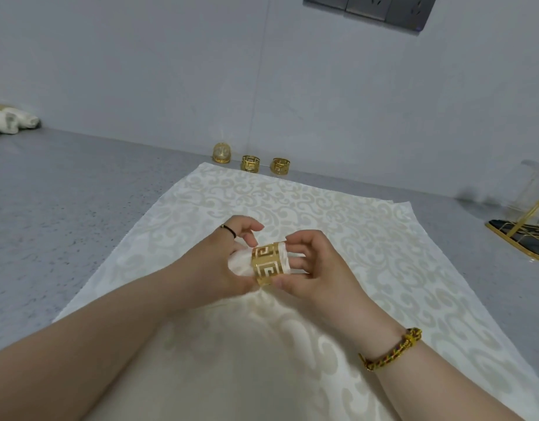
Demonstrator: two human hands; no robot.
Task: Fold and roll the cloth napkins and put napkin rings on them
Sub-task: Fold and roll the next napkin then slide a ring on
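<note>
Both hands meet at centre, over the cream damask cloth (338,208) spread flat on the grey speckled countertop (80,202). The left hand (222,259) has its fingers curled round the rolled napkin (239,264), gripping the white bundle at its left end. The right hand (317,268) pinches the gold napkin ring (268,262) — thumb under the lower edge, fingertips up at the top rim. That ring, cut with a Greek-key pattern, sits around the roll near its right end, and a short white tip pokes out on the right hand's side. A woven gold bracelet (392,349) circles the right wrist, and there is a thin dark band on one left finger. Back by the wall, three more gold rings (250,163) stand in a row just past the cloth's far edge. Far left — a small heap of white rolled napkins (10,121). At the right edge, a gold wire rack (526,229) with clear glass on it
</note>
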